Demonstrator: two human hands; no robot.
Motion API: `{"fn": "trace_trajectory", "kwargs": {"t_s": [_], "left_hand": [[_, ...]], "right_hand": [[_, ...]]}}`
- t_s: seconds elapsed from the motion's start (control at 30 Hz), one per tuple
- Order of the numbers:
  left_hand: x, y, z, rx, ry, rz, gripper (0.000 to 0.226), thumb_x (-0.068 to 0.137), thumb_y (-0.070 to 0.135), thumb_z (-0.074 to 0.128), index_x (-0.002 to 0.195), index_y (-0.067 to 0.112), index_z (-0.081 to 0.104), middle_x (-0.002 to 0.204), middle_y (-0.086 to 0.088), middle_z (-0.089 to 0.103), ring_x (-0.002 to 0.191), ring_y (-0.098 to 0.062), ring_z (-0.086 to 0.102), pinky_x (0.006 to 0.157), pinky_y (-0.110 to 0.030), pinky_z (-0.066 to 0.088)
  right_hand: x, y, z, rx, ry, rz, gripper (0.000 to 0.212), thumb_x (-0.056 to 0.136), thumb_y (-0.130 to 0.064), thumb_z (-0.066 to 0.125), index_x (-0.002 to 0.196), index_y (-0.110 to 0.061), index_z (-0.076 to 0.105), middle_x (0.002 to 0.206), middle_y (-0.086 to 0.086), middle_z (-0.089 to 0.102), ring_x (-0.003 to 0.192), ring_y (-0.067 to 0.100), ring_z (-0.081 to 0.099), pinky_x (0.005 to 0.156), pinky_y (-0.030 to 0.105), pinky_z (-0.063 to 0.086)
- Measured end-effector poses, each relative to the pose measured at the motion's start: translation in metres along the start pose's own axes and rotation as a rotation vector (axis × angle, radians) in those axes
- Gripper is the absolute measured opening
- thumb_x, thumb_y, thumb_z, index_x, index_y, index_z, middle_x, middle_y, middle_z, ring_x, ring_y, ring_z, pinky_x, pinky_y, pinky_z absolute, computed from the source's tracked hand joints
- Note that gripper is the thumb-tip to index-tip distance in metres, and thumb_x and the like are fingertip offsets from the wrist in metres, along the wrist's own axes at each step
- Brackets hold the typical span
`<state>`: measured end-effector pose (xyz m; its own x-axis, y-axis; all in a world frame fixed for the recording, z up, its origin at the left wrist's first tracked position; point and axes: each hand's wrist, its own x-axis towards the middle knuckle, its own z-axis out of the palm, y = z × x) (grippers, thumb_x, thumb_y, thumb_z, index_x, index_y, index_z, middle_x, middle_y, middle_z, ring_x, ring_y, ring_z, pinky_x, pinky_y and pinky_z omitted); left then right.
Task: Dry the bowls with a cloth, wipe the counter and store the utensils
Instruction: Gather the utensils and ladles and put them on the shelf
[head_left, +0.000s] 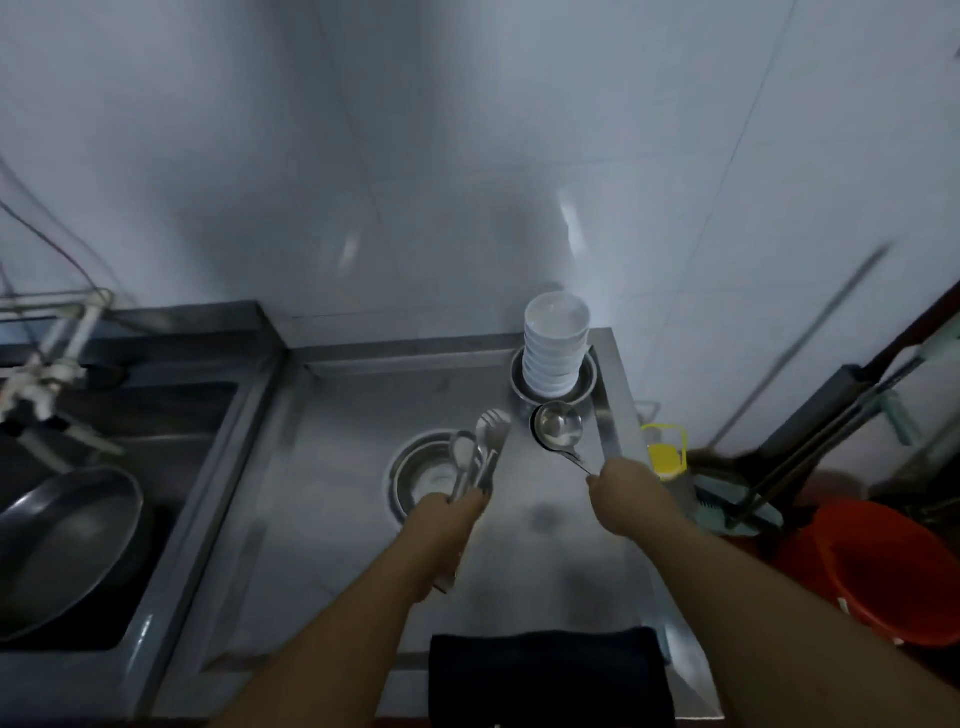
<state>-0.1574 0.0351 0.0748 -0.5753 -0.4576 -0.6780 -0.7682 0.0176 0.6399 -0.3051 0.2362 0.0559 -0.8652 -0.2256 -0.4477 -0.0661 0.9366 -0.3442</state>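
My left hand (451, 525) grips a bundle of metal spoons and forks (480, 452) above a steel bowl (423, 475) on the steel counter (363, 415). By their thin handles, my right hand (621, 496) holds metal ladles (558, 425), their bowls just in front of a stack of white bowls (555, 345). That stack sits in a steel dish (584, 387) at the counter's back right corner. A dark cloth (545, 670) hangs over the counter's front edge.
A sink with a dark pan (62, 540) and a tap (49, 364) lies to the left. Right of the counter stand a yellow-capped bottle (665, 452), mop handles (831, 431) and a red bucket (878, 566). White tiled wall behind.
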Motion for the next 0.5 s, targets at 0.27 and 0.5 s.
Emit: {"fn": "trace_trajectory", "kwargs": {"t_s": [0.27,0.5], "left_hand": [[-0.088,-0.013,0.009,0.035,0.213,0.163,0.048,0.090,0.061,0.068,0.116,0.021,0.062,0.106,-0.004,0.067,0.092,-0.021,0.065,0.065,-0.031,0.049],[-0.143,-0.045,-0.021,-0.052,0.347,0.159,0.043,0.096,0.056,0.061,0.121,0.021,0.054,0.107,-0.004,0.065,0.094,-0.022,0.066,0.067,-0.034,0.049]], "right_hand": [[-0.060,0.004,-0.060,-0.078,0.012,-0.182,0.030,0.106,-0.017,0.044,0.121,-0.006,0.068,0.091,0.009,0.061,0.105,0.034,0.067,0.079,0.032,0.046],[-0.113,-0.009,-0.064,-0.098,-0.015,-0.290,0.024,0.107,-0.014,0.048,0.093,-0.006,0.065,0.108,0.009,0.067,0.099,0.028,0.065,0.085,0.032,0.055]]}}
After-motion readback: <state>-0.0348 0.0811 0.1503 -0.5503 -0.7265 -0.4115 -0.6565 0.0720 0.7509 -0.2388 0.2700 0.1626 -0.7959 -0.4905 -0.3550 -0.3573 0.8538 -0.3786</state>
